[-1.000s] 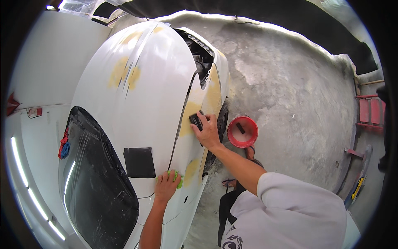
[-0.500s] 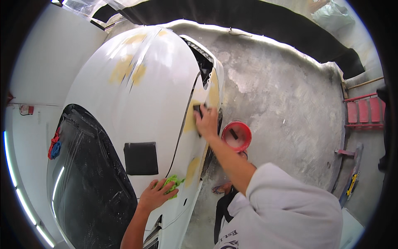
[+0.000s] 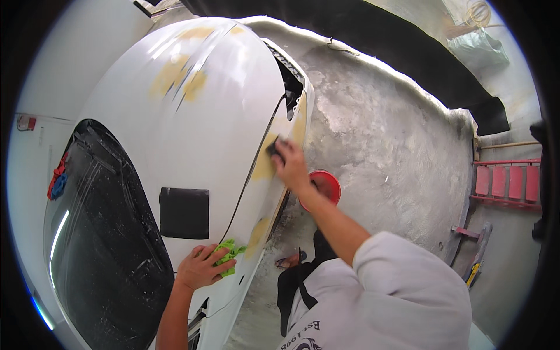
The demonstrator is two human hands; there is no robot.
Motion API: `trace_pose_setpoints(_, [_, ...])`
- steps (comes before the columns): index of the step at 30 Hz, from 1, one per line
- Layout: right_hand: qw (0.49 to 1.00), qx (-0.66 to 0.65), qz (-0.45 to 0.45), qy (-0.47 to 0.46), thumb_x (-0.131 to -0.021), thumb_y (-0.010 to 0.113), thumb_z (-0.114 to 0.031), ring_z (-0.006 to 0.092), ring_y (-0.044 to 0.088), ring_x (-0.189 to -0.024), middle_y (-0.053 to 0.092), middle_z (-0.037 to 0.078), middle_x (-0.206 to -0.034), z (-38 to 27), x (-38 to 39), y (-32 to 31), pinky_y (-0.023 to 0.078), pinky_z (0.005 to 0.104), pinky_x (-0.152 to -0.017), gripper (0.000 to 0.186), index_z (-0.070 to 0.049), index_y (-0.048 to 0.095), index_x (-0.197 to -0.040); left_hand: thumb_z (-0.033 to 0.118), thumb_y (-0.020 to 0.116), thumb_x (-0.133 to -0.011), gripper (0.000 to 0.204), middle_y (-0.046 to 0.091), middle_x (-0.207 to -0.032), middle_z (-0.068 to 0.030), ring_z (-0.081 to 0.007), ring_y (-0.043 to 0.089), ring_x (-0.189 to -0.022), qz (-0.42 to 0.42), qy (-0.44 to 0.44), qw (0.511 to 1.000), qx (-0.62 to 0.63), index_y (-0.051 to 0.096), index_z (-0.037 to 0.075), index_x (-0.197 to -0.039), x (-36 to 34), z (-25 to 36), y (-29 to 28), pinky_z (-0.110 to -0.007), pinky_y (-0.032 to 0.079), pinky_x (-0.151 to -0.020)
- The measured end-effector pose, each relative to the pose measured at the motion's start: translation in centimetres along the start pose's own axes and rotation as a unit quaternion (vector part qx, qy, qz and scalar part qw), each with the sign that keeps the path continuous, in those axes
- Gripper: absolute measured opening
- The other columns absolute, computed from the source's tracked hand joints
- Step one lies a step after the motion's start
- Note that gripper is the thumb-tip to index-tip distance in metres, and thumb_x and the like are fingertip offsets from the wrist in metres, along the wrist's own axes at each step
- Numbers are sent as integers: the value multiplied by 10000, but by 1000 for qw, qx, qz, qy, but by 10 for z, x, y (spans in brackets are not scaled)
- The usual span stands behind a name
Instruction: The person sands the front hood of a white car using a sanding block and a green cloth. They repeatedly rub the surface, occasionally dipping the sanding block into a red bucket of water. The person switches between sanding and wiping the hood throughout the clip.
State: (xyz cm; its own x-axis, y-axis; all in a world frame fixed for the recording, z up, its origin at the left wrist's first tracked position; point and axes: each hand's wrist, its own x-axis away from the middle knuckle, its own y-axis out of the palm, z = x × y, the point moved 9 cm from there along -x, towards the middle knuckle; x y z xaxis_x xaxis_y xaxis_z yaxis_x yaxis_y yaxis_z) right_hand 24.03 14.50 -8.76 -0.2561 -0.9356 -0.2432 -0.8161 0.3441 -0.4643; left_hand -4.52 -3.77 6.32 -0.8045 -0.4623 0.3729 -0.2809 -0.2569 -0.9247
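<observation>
My right hand (image 3: 291, 165) grips a dark sanding block (image 3: 272, 147) against a yellowish patch (image 3: 262, 169) on the front fender of a white car (image 3: 233, 134). Motion blurs its fingers and the block. Lower down, my left hand (image 3: 201, 267) lies on the bodywork with its fingers over a bunched bright green cloth (image 3: 232, 251). A flat black square pad (image 3: 184, 213) sits on the hood just above that hand. Another yellowish patch (image 3: 257, 236) shows to the right of the cloth.
On the concrete floor beside the fender stands a red bucket (image 3: 337, 189), partly behind my right forearm. The dark windshield (image 3: 111, 245) is at the left, with a red and blue cloth (image 3: 57, 181) at its edge. A red slatted rack (image 3: 506, 181) stands at the right wall.
The whole view has shifted, so the car sits further left and higher. My right hand and the block have moved slightly along the patch; my left hand stays on the cloth.
</observation>
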Motion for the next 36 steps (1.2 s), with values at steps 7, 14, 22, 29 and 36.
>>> trace_pose_setpoints(7, [931,-74,-225,-277,-736,773,61,384,524,-1413,539,148,-1487,-14,11,6,460,502,-1188,766,-138,572,-1448,370,913,-656,699,603,-1405,70,-204,553,-1323,11,-6,1000,-6,663,417,-1307,-5,-2,-4,-430,439,-1067])
trace_pose_setpoints(14, [908,-105,-285,-290,-775,720,75,364,470,-1483,519,136,-1497,-23,26,19,337,542,-1262,774,-162,578,-1498,363,900,-690,670,604,-1384,89,-176,571,-1298,16,-24,1000,2,645,416,-1307,-6,-3,-7,-407,472,-1021])
trace_pose_setpoints(22, [959,-114,-166,-201,-740,785,42,377,517,-1407,543,165,-1464,-3,-15,-2,453,505,-1173,748,-144,639,-1449,373,897,-667,665,615,-1368,88,-174,586,-1276,15,-9,999,-32,662,424,-1288,-11,-3,-6,-414,459,-1016])
trace_pose_setpoints(29, [997,13,20,80,-908,774,-290,384,587,-1267,617,194,-1347,23,-12,-14,496,511,-1043,585,-89,647,-1443,360,871,-691,611,622,-1358,86,-177,590,-1259,21,-16,999,-19,677,426,-1266,-9,-2,-6,-419,449,-999])
trace_pose_setpoints(36, [984,3,28,176,-906,818,-358,419,564,-1203,570,219,-1321,1,30,4,476,512,-1057,634,-39,648,-1427,353,883,-658,630,628,-1360,72,-203,590,-1258,25,-6,1000,-17,700,429,-1255,-14,-3,-6,-424,449,-976])
